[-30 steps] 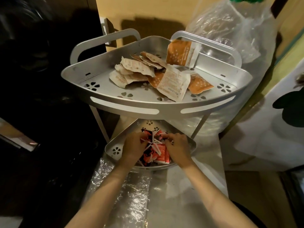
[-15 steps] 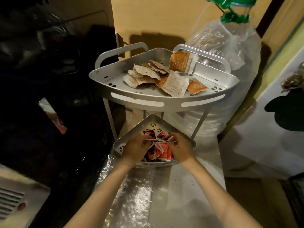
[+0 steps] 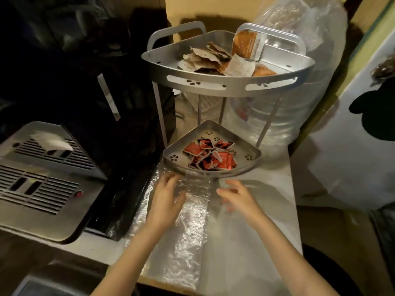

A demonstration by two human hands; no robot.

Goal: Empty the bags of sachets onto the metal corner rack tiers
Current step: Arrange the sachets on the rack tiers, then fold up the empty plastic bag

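Note:
A two-tier metal corner rack stands on the counter. Its upper tier (image 3: 226, 87) holds beige and orange sachets (image 3: 215, 60). Its lower tier (image 3: 173, 158) holds a pile of small red, black and white sachets (image 3: 210, 154). My left hand (image 3: 166, 198) rests open on a crinkled clear plastic bag (image 3: 192, 212) lying flat just in front of the lower tier. To the right of the bag my right hand (image 3: 237, 198) hovers over the counter, blurred, fingers apart and empty.
A grey appliance with vent slots (image 3: 42, 184) sits at the left, a white packet (image 3: 52, 142) on top. A large plastic-wrapped water bottle (image 3: 288, 116) stands behind the rack at the right. Dark bags (image 3: 119, 189) fill the left gap.
Both hands have pulled back out of the lower tier, leaving the red sachets there. They are now over the plastic bag on the counter. The view has tilted and shifted left.

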